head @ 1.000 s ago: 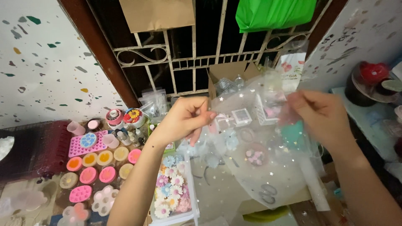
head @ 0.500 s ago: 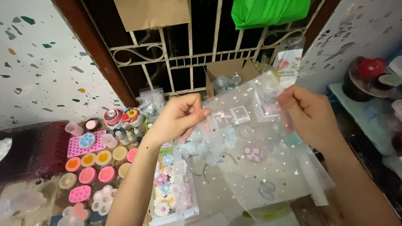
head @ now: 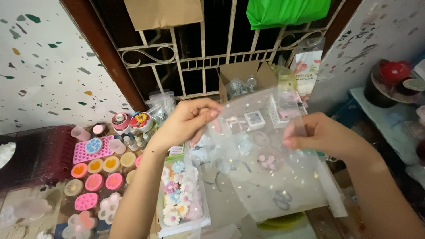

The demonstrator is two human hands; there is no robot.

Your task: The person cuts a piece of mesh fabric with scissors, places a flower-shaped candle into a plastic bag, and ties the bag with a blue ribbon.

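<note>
I hold a sheer white organza bag [head: 265, 177] speckled with small gold stars up in front of me. My left hand [head: 188, 121] pinches its upper left edge between thumb and fingers. My right hand [head: 325, 135] grips the right side of the bag, a little lower than the left. Through the thin fabric I see small white boxes and flower-shaped pieces on the surface below.
A clear tray of pastel daisy-shaped pieces [head: 179, 197] lies under my left forearm. Round and paw-shaped pink, orange and yellow moulds [head: 95, 177] cover the left. An open cardboard box [head: 243, 75] stands by the metal window grille [head: 195, 53]. A shelf with a red-topped item [head: 392, 75] is at right.
My right hand has slid down from the bag's top edge to its right side. The bag hangs flatter and more spread. My left hand stays nearly in place.
</note>
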